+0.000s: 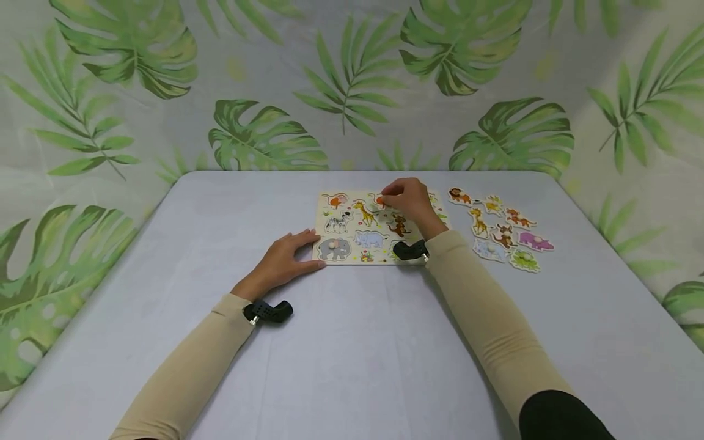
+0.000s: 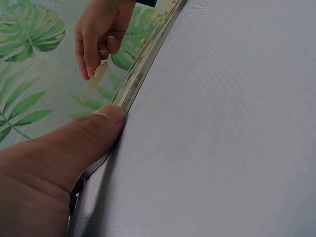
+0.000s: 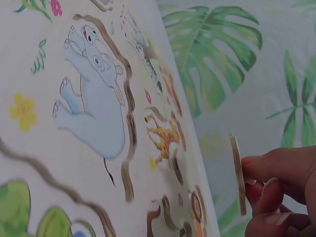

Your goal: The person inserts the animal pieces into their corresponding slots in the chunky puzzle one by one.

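Wooden puzzle board [image 1: 379, 227] lies on the grey table [image 1: 352, 342]. My left hand [image 1: 283, 261] rests flat at the board's near left corner, fingers straight, thumb against its edge. My right hand [image 1: 406, 198] pinches a thin animal piece [image 3: 237, 174] just above the board's far side. Loose animal pieces [image 1: 503, 229] lie right of the board.

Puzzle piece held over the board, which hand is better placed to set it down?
Right. The right hand already pinches the puzzle piece above the puzzle board. The left hand lies flat at the board's left edge, thumb against it, holding no piece.
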`<state>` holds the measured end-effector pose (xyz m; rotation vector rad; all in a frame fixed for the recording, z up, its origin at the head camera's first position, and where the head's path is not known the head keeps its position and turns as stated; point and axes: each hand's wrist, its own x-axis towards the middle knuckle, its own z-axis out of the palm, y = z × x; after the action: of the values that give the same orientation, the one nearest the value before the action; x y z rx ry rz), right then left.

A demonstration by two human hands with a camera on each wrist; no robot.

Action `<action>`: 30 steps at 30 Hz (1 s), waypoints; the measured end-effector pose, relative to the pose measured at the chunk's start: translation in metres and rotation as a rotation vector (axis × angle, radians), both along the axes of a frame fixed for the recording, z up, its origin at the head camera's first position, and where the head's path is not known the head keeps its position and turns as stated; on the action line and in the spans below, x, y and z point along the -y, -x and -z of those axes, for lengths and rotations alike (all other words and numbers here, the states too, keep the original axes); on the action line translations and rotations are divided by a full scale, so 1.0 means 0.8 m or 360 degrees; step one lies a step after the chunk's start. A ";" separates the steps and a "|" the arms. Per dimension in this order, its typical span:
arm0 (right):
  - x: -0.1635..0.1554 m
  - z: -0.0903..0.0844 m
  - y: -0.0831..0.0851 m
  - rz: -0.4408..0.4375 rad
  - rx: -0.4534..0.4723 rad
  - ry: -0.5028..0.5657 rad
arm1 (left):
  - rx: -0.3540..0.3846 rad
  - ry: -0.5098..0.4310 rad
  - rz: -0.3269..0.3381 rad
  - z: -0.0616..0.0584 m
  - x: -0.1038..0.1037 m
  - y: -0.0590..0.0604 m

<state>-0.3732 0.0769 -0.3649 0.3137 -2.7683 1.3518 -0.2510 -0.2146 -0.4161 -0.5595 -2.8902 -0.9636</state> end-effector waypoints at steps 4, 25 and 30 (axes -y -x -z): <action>0.013 0.002 0.001 -0.0018 -0.0004 -0.0005 | 0.0002 0.0000 0.0000 0.001 0.000 -0.001; 0.062 -0.002 0.005 -0.0055 -0.0023 0.0016 | 0.0030 0.0017 -0.0008 -0.006 -0.001 -0.001; 0.072 0.003 0.011 -0.0091 0.0017 0.0029 | 0.0048 0.0023 -0.0026 -0.006 0.000 -0.002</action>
<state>-0.3819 0.0192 -0.3672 0.3883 -2.7743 1.3947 -0.2492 -0.2147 -0.4114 -0.5259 -2.9260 -0.9583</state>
